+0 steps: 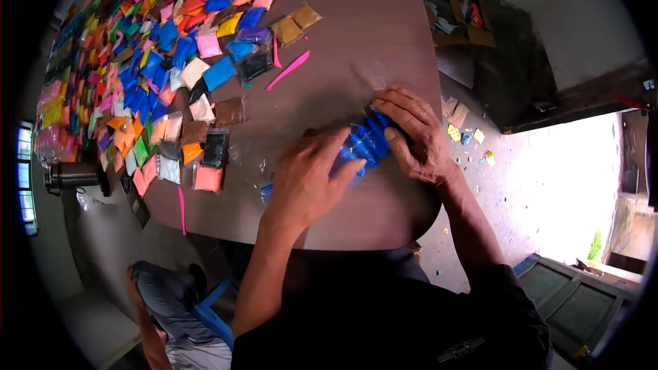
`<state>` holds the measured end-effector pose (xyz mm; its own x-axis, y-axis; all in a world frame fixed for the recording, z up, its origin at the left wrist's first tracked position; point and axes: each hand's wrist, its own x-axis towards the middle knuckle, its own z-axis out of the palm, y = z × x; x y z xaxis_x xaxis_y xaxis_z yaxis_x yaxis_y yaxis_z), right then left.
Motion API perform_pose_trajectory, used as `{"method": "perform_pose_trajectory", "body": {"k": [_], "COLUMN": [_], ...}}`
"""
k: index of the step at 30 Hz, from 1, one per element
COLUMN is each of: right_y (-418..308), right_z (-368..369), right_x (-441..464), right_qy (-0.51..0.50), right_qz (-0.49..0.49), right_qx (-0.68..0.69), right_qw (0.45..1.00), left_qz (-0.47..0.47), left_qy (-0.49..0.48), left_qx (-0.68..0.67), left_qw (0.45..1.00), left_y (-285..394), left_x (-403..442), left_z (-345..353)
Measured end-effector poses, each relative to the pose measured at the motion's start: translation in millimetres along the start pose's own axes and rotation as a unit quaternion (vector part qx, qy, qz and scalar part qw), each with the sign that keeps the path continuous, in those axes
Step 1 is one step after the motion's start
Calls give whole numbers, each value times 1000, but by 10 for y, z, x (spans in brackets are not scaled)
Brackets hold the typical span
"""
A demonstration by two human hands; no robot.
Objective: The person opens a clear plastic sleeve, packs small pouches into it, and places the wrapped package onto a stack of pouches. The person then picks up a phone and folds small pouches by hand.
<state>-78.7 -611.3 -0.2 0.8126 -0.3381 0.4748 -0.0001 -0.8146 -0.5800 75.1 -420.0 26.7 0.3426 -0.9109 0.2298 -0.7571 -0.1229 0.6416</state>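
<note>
Blue packets (369, 142) are lined up on the table (356, 34), between the hands. Left hand (308, 177) is half open, right hand (417, 136) curled over the row's right end; firm grip on either side cannot be told. Apparently being squared; even inward pressure seems called for.

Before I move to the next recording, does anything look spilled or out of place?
Yes: small yellow and blue scraps lie scattered on the floor, right of the table. They look like litter or dropped pieces, too small to identify, while the colourful packets sit on the table.
</note>
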Motion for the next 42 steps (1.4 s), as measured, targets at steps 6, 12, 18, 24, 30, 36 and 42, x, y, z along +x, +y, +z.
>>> {"method": "perform_pose_trajectory", "body": {"k": [6,12,18,24,30,36,42], "right_y": [34,26,81,34,-48,-20,-22], "right_z": [53,95,112,64,1,50,55], "right_x": [-10,-64,-57,-30,98,125,109], "right_qy": [24,66,67,74,-3,-43,-46], "right_qz": [14,38,17,-13,-90,-103,-77], "right_qx": [31,49,40,-29,-79,-30,-4], "right_qw": [999,996,997,997,993,993,996], "left_qz": [-19,13,20,17,1,15,45], "left_qy": [11,36,23,13,27,60,85], "left_qx": [-73,6,-62,-67,-26,-15,22], "left_qw": [997,999,998,997,999,998,995], "left_y": [-108,136,-55,-3,2,-28,-15], "left_x": [34,260,245,260,246,229,221], "left_z": [24,80,216,187,230,264,252]}}
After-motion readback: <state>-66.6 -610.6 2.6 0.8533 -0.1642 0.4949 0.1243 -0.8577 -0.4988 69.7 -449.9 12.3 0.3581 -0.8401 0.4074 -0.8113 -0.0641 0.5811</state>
